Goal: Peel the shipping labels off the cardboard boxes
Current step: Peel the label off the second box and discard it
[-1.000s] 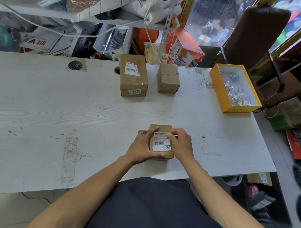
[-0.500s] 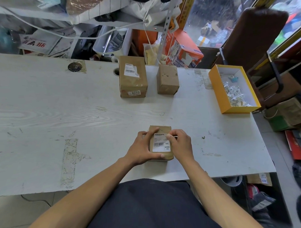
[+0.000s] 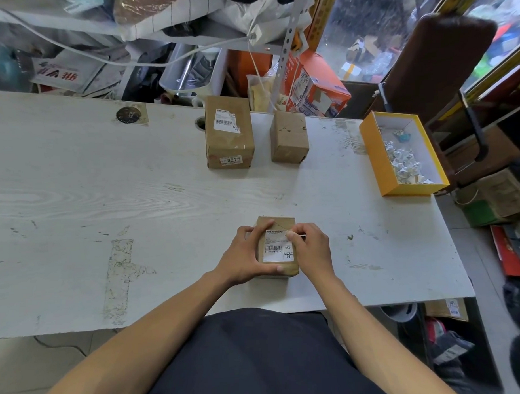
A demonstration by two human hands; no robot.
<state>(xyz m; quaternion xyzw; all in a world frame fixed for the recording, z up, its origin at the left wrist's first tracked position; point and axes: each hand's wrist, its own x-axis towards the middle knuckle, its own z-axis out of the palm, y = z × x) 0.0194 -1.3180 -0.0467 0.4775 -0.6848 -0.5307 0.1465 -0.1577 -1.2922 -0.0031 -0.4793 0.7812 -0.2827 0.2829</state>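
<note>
A small cardboard box (image 3: 277, 268) lies near the table's front edge, with a white shipping label (image 3: 276, 246) on its top. My left hand (image 3: 244, 255) grips the box from its left side, thumb along the near edge. My right hand (image 3: 309, 248) rests at the box's right side, its fingertips curled onto the label's upper right corner. Farther back stand a larger box (image 3: 229, 133) carrying a white label (image 3: 226, 120) plus a small "0275" sticker (image 3: 231, 159), and a bare box (image 3: 289, 137) beside it.
A yellow open box (image 3: 383, 166) holding crumpled label scraps sits at the table's right edge. A white table (image 3: 90, 188) stretches wide to the left. Clutter, bags and an orange carton (image 3: 313, 83) crowd behind the far edge. A brown chair (image 3: 431, 61) stands at the right.
My right fingertips have shifted up along the label to its upper right corner. The box and my left hand have stayed in place.
</note>
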